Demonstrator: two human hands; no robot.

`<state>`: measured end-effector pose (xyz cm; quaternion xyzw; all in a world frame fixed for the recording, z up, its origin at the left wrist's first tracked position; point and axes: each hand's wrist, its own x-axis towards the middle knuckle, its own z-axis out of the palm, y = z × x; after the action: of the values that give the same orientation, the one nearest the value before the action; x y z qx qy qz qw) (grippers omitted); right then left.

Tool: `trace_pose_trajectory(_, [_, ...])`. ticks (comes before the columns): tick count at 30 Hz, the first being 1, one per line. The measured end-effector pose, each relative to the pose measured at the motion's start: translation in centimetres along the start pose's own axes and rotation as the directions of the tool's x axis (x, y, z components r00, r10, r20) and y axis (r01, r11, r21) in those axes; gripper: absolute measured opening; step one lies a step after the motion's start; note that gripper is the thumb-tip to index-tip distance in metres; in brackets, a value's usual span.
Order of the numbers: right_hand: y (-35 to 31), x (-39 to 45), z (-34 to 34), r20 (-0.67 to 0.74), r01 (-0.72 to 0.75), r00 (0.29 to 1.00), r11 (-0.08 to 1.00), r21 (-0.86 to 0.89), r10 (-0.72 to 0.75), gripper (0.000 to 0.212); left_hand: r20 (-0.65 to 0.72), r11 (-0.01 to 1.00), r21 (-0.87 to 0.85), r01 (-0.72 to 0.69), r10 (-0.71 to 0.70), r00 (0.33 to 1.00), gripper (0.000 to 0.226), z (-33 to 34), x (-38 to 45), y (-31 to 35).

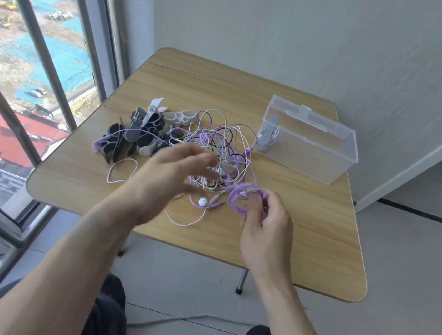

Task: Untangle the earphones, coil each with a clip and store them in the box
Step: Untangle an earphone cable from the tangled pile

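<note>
- Dark-trousered knees (106, 320) sit lowest in view, with both forearms reaching out over the wooden table (301, 257)
- Right hand (265, 230) pinches a purple coil (240, 200) of earphone cord, fingers curled round its loops just above the table's near half
- Left hand (172, 171) is blurred, fingers spread and holding nothing, hovering over the near edge of the tangle (215, 143)
- One white earphone set (269, 134), already coiled and clipped, stands in the left end of the clear box (332, 156), so one piece looks finished
- Purple coil looks wound but carries no clip that I can see; it probably needs one next
- Pile of clips (138, 130), black, grey, white and lilac, lies left of the tangle, just beyond the left hand's fingertips
- Most work remains: purple, green, white and black cords are knotted together between the clips and the box, and a white earbud (202, 201) lies loose between the hands
</note>
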<state>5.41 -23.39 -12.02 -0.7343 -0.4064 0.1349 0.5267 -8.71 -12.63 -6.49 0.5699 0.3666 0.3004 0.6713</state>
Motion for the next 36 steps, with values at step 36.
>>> trace_pose_trajectory(36, [-0.5, 0.7, -0.2, 0.08, -0.076, 0.994, 0.993, 0.091, 0.069, 0.021, -0.623, 0.863, 0.41, -0.294, 0.5, 0.602, 0.018, -8.5, 2.1, 1.1])
